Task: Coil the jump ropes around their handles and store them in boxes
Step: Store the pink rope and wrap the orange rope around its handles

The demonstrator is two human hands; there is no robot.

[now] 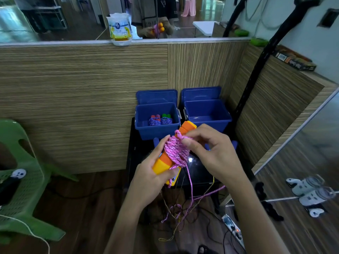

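From your head camera, your left hand (156,173) is wrapped round the lower end of a pair of orange and yellow plastic jump-rope handles (165,163), held side by side and tilted up toward the right. A pink braided rope with dark flecks (177,153) is coiled in many turns around the middle of those handles. Your right hand (211,151) pinches a loop of that pink rope between thumb and fingertips at the top of the coil, just beside the handles' upper orange ends. The loose tail of the rope hangs from the coil down to the brown wooden floor (88,213), where it lies tangled with a thin yellowish cord (176,230).

Beyond your hands, two open blue plastic boxes stand side by side on a dark low stand (135,153) against the striped wooden partition (82,99). The left blue box (146,131) holds two coiled blue-purple ropes (160,121), one with red handles, one with green. The right blue box (207,110) shows only its bare bottom. A green plastic chair (22,189) stands at your left.
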